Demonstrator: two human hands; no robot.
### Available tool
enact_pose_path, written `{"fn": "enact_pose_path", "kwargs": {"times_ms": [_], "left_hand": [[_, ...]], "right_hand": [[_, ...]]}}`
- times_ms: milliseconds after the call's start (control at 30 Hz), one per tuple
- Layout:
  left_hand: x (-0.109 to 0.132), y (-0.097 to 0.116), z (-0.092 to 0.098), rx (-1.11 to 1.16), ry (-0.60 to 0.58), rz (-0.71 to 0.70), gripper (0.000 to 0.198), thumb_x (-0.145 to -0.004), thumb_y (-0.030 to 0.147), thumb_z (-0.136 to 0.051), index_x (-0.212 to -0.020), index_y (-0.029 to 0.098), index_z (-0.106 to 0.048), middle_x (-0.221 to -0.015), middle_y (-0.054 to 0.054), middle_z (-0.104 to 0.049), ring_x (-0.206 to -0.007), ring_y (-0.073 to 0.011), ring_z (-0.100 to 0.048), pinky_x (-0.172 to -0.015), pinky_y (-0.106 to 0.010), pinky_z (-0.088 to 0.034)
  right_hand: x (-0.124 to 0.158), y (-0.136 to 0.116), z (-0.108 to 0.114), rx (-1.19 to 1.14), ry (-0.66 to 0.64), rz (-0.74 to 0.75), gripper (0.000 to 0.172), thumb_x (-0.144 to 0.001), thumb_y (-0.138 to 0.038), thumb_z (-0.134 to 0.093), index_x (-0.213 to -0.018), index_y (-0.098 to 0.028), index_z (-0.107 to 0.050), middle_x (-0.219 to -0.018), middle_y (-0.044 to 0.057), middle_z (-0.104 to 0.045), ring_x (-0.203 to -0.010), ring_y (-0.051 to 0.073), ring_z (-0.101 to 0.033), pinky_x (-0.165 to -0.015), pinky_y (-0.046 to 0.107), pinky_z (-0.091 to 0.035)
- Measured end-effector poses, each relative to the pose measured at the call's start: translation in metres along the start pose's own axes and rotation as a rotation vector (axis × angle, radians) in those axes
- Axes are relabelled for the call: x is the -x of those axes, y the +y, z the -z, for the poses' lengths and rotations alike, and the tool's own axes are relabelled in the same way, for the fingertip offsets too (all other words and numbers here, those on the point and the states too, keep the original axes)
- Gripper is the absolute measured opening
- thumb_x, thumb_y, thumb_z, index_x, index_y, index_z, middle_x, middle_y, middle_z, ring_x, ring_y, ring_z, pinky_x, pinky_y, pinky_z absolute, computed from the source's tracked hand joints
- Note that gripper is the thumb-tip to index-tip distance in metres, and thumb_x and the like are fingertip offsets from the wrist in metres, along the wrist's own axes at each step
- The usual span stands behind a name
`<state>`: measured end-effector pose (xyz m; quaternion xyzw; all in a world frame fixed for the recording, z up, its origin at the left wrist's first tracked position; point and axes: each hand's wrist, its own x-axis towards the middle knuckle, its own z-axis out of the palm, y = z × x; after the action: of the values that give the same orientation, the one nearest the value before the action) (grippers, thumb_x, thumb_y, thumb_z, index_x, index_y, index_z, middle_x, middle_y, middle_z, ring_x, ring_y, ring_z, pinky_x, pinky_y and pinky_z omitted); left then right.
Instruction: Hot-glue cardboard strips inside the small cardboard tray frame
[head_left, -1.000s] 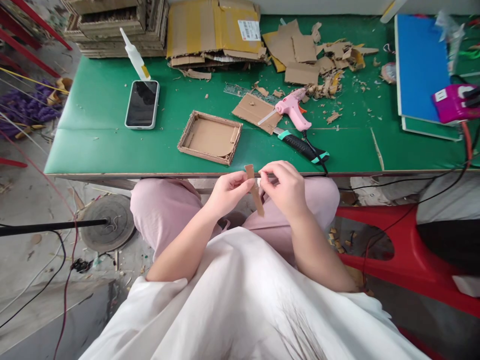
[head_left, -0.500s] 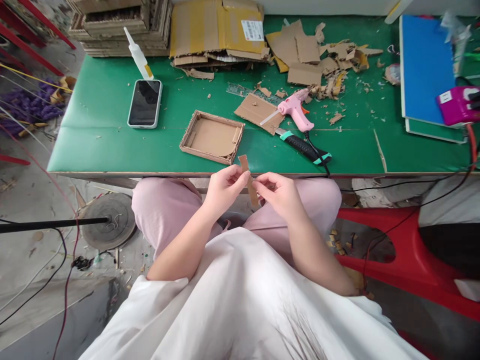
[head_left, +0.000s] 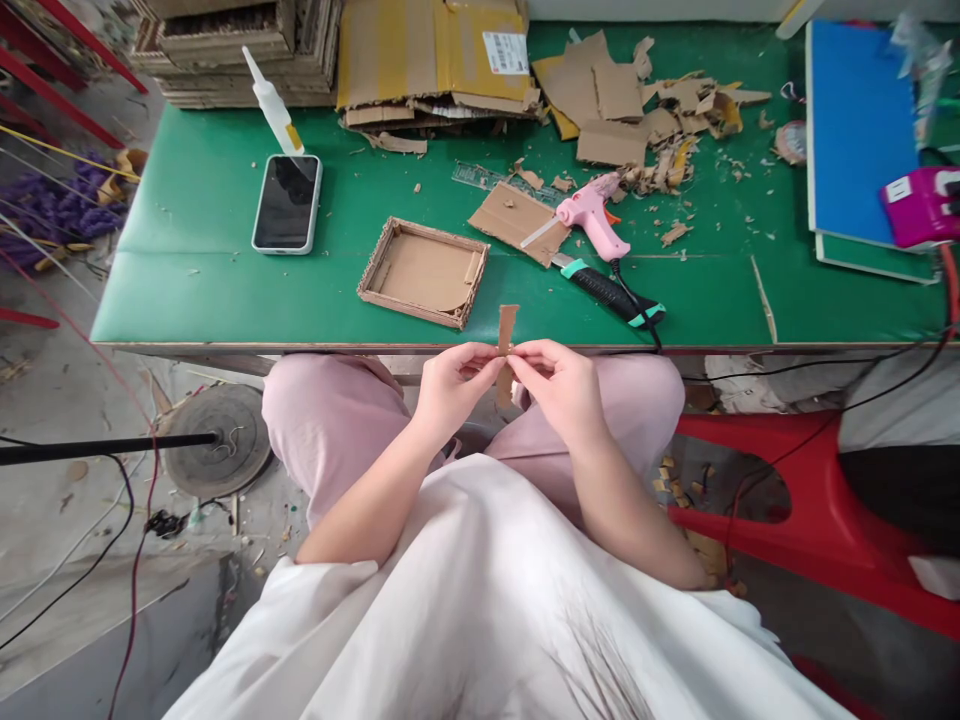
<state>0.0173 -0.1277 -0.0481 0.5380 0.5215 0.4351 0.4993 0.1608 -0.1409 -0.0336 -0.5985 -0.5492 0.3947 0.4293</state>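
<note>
Between my hands, just off the table's front edge and above my lap, is a narrow brown cardboard strip, held nearly upright in the view. My left hand pinches its left edge with thumb and fingertips. From the other side my right hand pinches it too, and the fingertips of both hands almost meet at its middle. A shallow cardboard tray with raised corrugated sides lies on the table beyond my left hand. Farther right rest a pink glue gun, a flat cardboard piece and a black-and-teal utility knife.
On the green table lie a phone and a white squeeze bottle. Behind are stacked cardboard frames, a folded carton and torn scraps. A blue board and a purple power block sit right.
The cardboard strip has turned from a slant to nearly upright. My right hand has shifted slightly, and its fingertips now meet the left hand's at the strip.
</note>
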Motion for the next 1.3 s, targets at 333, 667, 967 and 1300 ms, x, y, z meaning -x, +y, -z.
{"fn": "enact_pose_path", "kwargs": {"times_ms": [333,667,967,1300], "left_hand": [[0.003,0.008,-0.004,-0.146,0.056,-0.092,0.011,-0.073,0.028,-0.062,-0.071,0.017,-0.065,-0.07,0.0,-0.069,-0.058,-0.0091,-0.06,-0.057,-0.019,-0.047],[0.004,0.002,-0.01,-0.184,0.135,-0.254,0.009,-0.072,0.02,-0.06,-0.064,0.019,-0.062,-0.069,0.0,-0.067,-0.063,-0.0097,-0.056,-0.065,-0.021,-0.047],[-0.002,-0.006,-0.009,0.03,0.045,-0.028,0.023,-0.075,0.039,-0.063,-0.073,0.016,-0.066,-0.066,0.0,-0.068,-0.057,-0.01,-0.062,-0.053,-0.019,-0.048],[0.003,-0.003,-0.012,-0.066,0.102,-0.084,0.006,-0.071,0.022,-0.064,-0.067,0.019,-0.065,-0.071,0.001,-0.068,-0.064,-0.0095,-0.059,-0.067,-0.021,-0.048]], "right_hand": [[0.002,-0.004,-0.001,0.085,0.014,0.042,0.014,-0.078,-0.031,-0.058,-0.077,-0.02,-0.065,-0.072,0.001,-0.07,-0.064,0.014,-0.065,-0.064,0.025,-0.052],[-0.005,0.003,-0.006,-0.149,-0.089,-0.186,0.018,-0.07,-0.038,-0.058,-0.068,-0.019,-0.059,-0.061,-0.001,-0.061,-0.057,0.013,-0.058,-0.059,0.027,-0.05],[-0.004,0.0,0.0,-0.044,-0.054,-0.125,0.022,-0.074,-0.04,-0.059,-0.074,-0.019,-0.064,-0.071,0.002,-0.065,-0.067,0.014,-0.06,-0.065,0.029,-0.05],[-0.004,-0.001,-0.006,-0.035,-0.016,-0.156,0.016,-0.068,-0.036,-0.058,-0.067,-0.02,-0.058,-0.063,-0.001,-0.059,-0.06,0.012,-0.054,-0.062,0.026,-0.047]]}}
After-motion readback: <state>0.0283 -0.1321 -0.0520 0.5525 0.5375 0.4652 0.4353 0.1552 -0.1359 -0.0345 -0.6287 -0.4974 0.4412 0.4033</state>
